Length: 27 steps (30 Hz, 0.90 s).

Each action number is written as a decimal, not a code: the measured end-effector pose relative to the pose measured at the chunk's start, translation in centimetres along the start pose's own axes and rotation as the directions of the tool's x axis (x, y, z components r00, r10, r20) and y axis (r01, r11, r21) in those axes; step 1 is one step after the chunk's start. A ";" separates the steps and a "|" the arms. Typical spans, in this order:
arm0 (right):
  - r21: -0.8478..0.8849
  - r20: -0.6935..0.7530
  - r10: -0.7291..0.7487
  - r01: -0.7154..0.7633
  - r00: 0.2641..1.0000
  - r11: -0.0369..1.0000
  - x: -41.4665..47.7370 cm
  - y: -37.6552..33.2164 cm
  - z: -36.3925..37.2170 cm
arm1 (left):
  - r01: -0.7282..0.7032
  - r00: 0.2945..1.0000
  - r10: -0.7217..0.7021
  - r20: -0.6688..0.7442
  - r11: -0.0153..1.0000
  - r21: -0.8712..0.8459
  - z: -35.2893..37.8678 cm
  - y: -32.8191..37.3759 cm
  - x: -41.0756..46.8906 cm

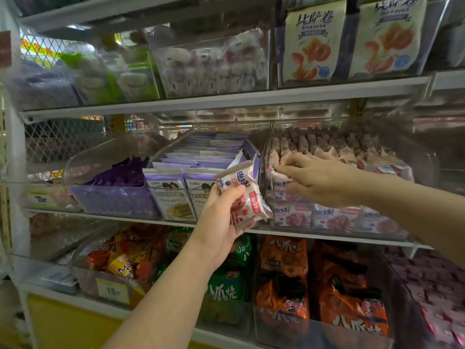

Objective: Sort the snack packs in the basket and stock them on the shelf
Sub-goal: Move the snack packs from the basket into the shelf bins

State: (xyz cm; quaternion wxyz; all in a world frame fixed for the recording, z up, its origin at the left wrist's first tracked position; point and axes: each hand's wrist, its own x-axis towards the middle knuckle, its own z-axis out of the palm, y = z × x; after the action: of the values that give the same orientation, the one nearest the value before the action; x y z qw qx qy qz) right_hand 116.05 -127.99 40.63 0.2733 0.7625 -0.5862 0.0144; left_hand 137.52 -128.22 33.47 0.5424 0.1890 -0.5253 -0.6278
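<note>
My left hand [221, 220] grips a white and pink snack pack [242, 190] with red print, held upright in front of the middle shelf. My right hand [314, 180] reaches into the clear bin [266, 157] on the right of that shelf, its fingers pinched on another white and pink pack [276, 178] at the bin's front left corner. The bin holds several matching packs [334, 217] in rows. The basket is out of sight.
A clear bin of purple and white packs [173, 195] sits just left of my left hand, with a purple bin [113, 195] beyond it. Orange bags [284, 255] and green bags [226, 288] fill the shelf below. Cream bags [312, 39] stand above.
</note>
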 end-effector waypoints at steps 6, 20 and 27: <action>0.004 -0.068 0.057 -0.056 0.996 0.998 -0.2 -1.6 2.1 | -0.013 1.000 0.013 0.007 1.000 -0.007 0.1 0.2 0.3; 0.924 -0.190 0.121 0.136 0.974 0.357 -4.9 -3.1 -3.8 | -0.209 0.966 0.182 0.185 0.969 0.133 7.6 0.9 1.1; 0.895 -0.183 0.202 0.077 0.962 0.440 -6.5 1.0 -5.0 | -0.262 0.964 0.188 0.185 0.775 0.575 9.2 1.2 2.7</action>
State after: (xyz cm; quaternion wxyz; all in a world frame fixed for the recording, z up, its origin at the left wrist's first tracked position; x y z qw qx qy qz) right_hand 114.61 -120.27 43.03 -0.0965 0.7595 -0.4759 0.4328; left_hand 129.74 -126.24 38.92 0.4952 0.2480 -0.7449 -0.3719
